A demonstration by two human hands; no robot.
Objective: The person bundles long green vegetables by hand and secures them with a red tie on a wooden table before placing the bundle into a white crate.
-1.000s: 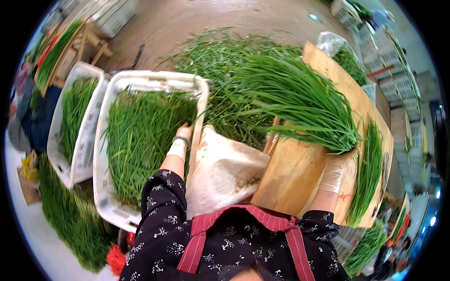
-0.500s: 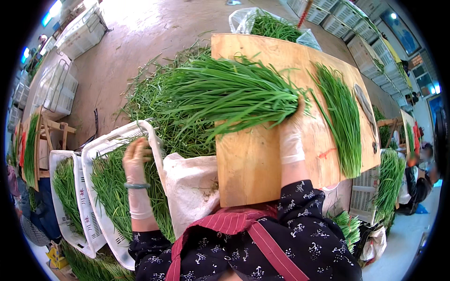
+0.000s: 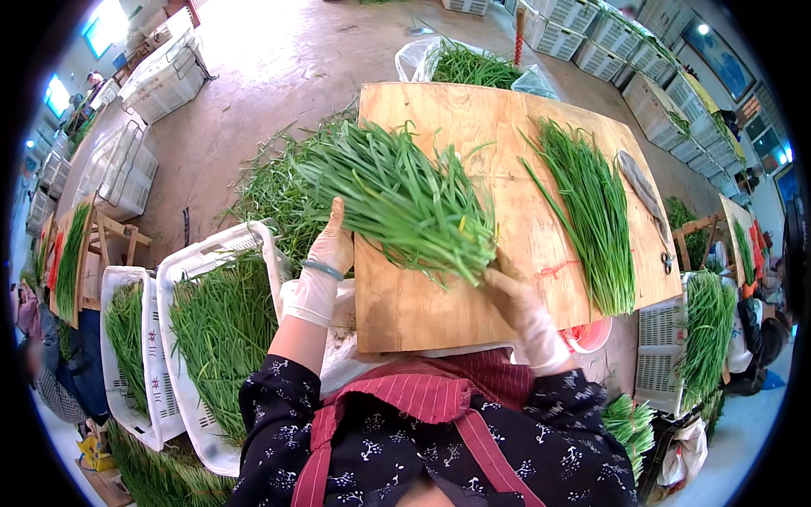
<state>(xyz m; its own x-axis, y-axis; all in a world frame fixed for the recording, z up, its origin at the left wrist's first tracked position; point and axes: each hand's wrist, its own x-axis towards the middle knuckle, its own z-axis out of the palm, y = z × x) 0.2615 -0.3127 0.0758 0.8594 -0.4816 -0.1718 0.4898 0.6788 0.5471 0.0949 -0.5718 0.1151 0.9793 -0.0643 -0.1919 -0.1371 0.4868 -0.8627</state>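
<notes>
A loose bunch of long green garlic chives [image 3: 405, 198] lies slantwise over the left part of the wooden board [image 3: 431, 317], leafy tips to the far left and pale stalk ends to the near right. My left hand [image 3: 329, 249], in a thin glove with a bracelet over it, holds the bunch from its left side; its thumb shows, the other fingers are mostly hidden under the leaves. At the stalk ends my gloved right hand [image 3: 515, 300] grips the bunch, its fingers partly hidden. A second, straightened pile of chives [image 3: 583, 220] rests on the board's right side.
Right of that pile lie a grey cloth strip [image 3: 642, 186] and small scissors [image 3: 667, 262]. A red tie [image 3: 556, 270] is on the board. White crates [image 3: 224, 456] of chives stand at left; loose leaves [image 3: 270, 186] heap beyond them. A pink-lined tub [image 3: 587, 335] sits below the board.
My left hand has come from above the crate to the bunch's left side. The bunch has turned, its stalk ends swinging nearer to me, and my right hand has moved nearer with them.
</notes>
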